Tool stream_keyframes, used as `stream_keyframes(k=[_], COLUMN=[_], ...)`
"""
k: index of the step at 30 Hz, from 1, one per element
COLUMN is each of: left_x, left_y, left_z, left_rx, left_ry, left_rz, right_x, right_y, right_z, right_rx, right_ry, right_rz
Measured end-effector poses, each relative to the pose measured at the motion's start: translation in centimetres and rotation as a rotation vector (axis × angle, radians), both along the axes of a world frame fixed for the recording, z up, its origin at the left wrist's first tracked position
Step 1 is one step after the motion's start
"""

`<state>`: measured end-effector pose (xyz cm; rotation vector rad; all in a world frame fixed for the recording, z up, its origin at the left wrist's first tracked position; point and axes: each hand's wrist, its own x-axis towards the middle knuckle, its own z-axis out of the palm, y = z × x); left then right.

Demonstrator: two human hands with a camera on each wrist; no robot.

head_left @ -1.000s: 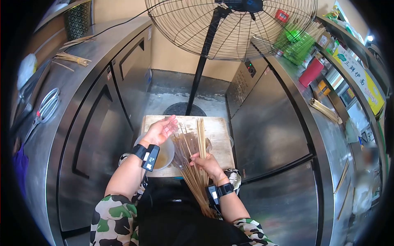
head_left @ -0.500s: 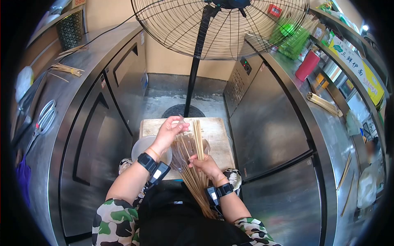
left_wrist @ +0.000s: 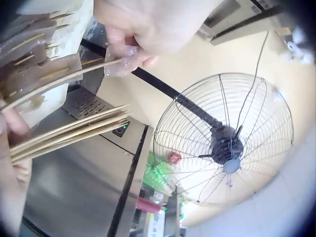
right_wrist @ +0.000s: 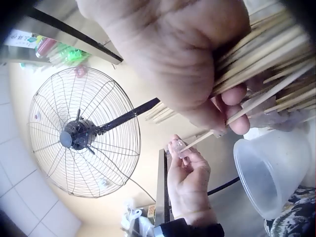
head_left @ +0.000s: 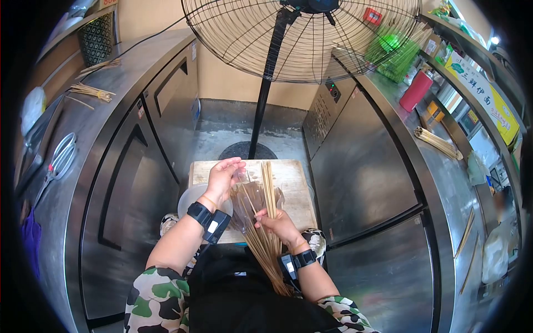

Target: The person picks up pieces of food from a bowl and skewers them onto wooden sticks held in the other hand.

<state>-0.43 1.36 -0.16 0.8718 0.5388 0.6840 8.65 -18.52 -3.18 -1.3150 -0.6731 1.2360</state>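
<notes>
My left hand [head_left: 225,177] pinches a thin, translucent, wet-looking slice [left_wrist: 121,61] between thumb and fingers. The tip of a single wooden skewer [left_wrist: 59,80] meets that slice in the left wrist view. Thumb and forefinger of my right hand [head_left: 279,223] pinch this skewer lower down, while the other fingers hold a bundle of bare skewers [head_left: 268,186] pointing away from me. Beside the bundle lie several skewers threaded with similar slices [head_left: 241,208], their sticks reaching back toward my lap. Part of the bundle is hidden behind the right hand.
A pale wooden board [head_left: 294,186] lies before me, with a translucent plastic bowl [right_wrist: 256,173] at its left. Beyond stands a large fan [head_left: 266,72]. Steel counters flank me, holding scissors [head_left: 60,158], skewer bundles [head_left: 438,143] and a red bottle [head_left: 415,90].
My left hand has carried the slice rightward to the skewer tip, then drawn slightly back toward me, fingers closing more on it. The right hand stays nearly still, and the head view has shifted slightly.
</notes>
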Motion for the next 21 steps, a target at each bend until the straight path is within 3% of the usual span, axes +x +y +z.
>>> stream_keyframes(k=[9, 15, 18, 21], left_x=[-0.6, -1.2, -2.0, -2.0], left_y=[-1.0, 0.1, -0.3, -0.3], left_z=[0.1, 0.0, 1.5, 0.6], left_rx=[0.204, 0.252, 0.015, -0.050], left_ry=[0.206, 0.164, 0.030, 0.013], left_rz=[-0.254, -0.309, -0.296, -0.300], right_x=[0.2, 0.1, 0.1, 0.0], right_y=[0.1, 0.1, 0.1, 0.1], right_z=[-0.6, -0.5, -0.5, -0.5], right_rx=[0.002, 0.011, 0.000, 0.000], right_ry=[0.009, -0.006, -0.019, -0.023], right_rz=[-0.058, -0.052, -0.050, -0.042])
